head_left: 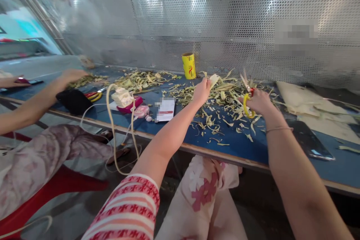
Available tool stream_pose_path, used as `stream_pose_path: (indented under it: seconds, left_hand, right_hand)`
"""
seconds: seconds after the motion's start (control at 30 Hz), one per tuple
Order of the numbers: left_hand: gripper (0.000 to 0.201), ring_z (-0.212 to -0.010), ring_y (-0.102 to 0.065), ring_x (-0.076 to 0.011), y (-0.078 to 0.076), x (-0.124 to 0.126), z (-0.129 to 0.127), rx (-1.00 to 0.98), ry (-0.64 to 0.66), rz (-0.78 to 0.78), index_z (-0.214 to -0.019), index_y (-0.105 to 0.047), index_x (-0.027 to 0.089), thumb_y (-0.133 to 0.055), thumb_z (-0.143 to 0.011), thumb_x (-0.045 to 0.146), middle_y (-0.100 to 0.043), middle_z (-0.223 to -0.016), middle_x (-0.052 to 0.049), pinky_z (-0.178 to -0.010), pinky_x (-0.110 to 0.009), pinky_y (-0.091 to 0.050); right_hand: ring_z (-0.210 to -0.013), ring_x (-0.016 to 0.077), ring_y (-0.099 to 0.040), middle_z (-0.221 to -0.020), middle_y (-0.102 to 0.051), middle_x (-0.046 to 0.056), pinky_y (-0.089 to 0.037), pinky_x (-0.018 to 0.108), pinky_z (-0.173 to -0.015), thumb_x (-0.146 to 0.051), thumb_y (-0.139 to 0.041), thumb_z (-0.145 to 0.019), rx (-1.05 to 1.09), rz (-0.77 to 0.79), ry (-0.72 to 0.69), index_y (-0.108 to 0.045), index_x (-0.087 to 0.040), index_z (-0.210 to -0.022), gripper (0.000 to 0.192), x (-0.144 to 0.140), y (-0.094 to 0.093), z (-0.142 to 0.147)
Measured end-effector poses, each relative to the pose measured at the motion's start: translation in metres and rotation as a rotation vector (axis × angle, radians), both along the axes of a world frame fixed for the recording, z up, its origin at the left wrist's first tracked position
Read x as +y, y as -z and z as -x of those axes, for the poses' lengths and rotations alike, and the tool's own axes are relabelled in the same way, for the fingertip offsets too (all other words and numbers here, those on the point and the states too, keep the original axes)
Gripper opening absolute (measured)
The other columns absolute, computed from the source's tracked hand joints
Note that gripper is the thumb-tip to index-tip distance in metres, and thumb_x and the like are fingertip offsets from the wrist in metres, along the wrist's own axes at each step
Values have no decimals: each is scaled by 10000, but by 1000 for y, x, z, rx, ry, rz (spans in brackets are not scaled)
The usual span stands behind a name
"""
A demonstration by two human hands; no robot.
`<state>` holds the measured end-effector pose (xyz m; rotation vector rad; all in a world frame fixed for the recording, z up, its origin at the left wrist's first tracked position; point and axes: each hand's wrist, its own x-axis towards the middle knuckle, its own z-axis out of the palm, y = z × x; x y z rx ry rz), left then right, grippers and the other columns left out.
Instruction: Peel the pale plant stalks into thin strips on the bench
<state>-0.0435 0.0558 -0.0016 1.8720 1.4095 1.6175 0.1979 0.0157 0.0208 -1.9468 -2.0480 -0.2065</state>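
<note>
The left hand [201, 90] pinches a pale leaf strip [213, 80] above the blue surface [233, 146]. The right hand [258, 102] is closed around yellow scissors [247, 99], blades up, close by the strip. The sharp blades could nick the left fingers if they slip closer.

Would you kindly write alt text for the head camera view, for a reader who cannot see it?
Seen from above, the person's left hand holds a pale leaf strip while the right hand grips yellow-handled scissors over a blue table littered with leaf trimmings. A yellow roll stands by a perforated metal screen, and a co-worker's hand reaches in at left.
</note>
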Motion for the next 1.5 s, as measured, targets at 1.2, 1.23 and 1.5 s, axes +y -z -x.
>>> stream_pose_path:
  seconds: [1.2, 1.23, 1.5]
  left_hand:
    - [216, -559, -500, -162, 1, -13, -13, 215, 103, -42, -745, -532, 213, -482, -912, 342, -407, -522, 8, -639, -274, -350]
    - [224, -546, -483, -154, 1, -13, -12, 215, 99, -56, -728, -517, 215, -484, -911, 340, -398, -520, 12, -627, -271, -335]
    - [258, -517, -447, -130, -4, -14, -10, 352, 9, -89, -692, -461, 204, -443, -928, 308, -428, -525, 19, -567, -259, -276]
  right_hand:
    - [-990, 329, -627, -987, -683, 218, -456, 350, -790, -760, -290, -823, 133, 275, -202, -676, -124, -924, 751, -14, 3, 35]
    - [-980, 331, -630, -968, -685, 218, -455, 348, -778, -768, -276, -819, 108, 278, -193, -683, -123, -896, 767, -13, 3, 35]
    - [-819, 286, -661, -855, -704, 151, -432, 285, -610, -817, -337, -745, 150, 297, -151, -714, -146, -850, 777, -11, 0, 33]
